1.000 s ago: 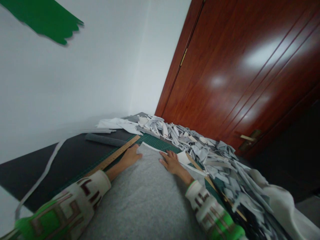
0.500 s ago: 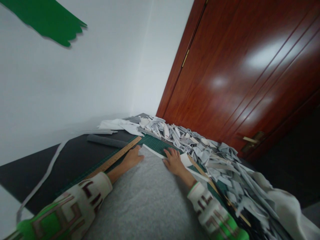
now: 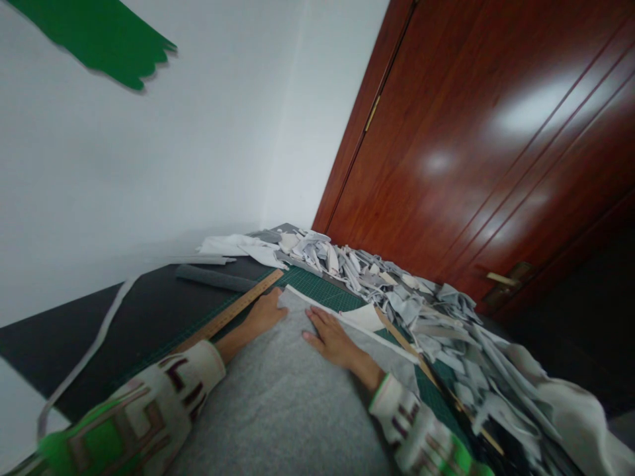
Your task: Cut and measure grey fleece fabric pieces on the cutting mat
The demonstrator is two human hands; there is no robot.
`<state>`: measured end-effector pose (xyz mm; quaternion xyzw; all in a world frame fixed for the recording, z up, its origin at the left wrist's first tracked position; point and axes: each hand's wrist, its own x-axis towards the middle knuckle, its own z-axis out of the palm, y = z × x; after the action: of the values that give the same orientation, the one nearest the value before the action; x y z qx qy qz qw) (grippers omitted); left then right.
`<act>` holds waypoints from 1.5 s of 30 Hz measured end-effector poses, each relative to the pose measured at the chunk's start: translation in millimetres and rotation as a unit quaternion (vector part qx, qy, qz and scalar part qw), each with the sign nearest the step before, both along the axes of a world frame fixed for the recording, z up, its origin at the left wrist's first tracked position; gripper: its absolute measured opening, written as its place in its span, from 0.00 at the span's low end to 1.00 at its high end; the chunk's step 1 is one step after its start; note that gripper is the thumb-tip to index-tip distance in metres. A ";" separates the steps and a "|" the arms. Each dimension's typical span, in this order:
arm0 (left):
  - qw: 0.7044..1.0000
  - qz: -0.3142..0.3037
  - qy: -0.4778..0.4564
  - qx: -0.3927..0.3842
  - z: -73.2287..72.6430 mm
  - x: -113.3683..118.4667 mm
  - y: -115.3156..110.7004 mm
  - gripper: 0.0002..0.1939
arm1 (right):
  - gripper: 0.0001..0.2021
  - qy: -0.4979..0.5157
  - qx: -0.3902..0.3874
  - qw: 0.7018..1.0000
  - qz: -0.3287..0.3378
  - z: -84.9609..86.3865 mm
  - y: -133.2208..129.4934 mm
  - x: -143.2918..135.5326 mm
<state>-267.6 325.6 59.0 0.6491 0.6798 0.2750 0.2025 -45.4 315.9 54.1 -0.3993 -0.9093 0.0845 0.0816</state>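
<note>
From the left, through the head camera, I see a pale, narrow strip (image 3: 102, 330) curving over the table edge, then a patterned knit sleeve (image 3: 149, 403) in cream, green and dark brown. A dark grey felt-like roll (image 3: 213, 277) lies behind a flat wooden ruler (image 3: 238, 307) with fine markings. My left hand (image 3: 268, 314) is at the far left corner of the cloth (image 3: 292, 403), just beside the ruler; I cannot tell whether its fingers pinch the corner or only press it. The cloth is soft, mottled grey, lightly wrinkled and white along its far edge; it lies under both hands and spreads toward me. My right hand (image 3: 332, 336) rests flat on it, thumb apart from the fingers, clamped on nothing. Beyond are a smooth white piece (image 3: 366, 318), a slim wooden stick (image 3: 397, 327) and a heap of grey and white scraps (image 3: 352, 268), twisted and ragged.

A gridded green mat (image 3: 315, 284) lies on the black table (image 3: 149, 301), against a white wall (image 3: 208, 132) bearing a jagged green shape (image 3: 99, 39). A glossy red-brown door (image 3: 461, 132) stands to the right.

The cloth hides much of the mat and runs out of view at the bottom. The far right is too dark to read.
</note>
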 end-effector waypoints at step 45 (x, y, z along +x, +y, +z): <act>0.999 -0.003 0.030 -0.020 10.6 0.7 -1.0 0.17 | 0.33 -0.097 -0.062 0.981 -0.157 21.4 -14.5 110.1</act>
<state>-266.9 324.7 69.5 0.6549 0.6890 0.2409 0.1958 64.6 301.3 75.5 -0.5476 -0.8319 0.0880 -0.0194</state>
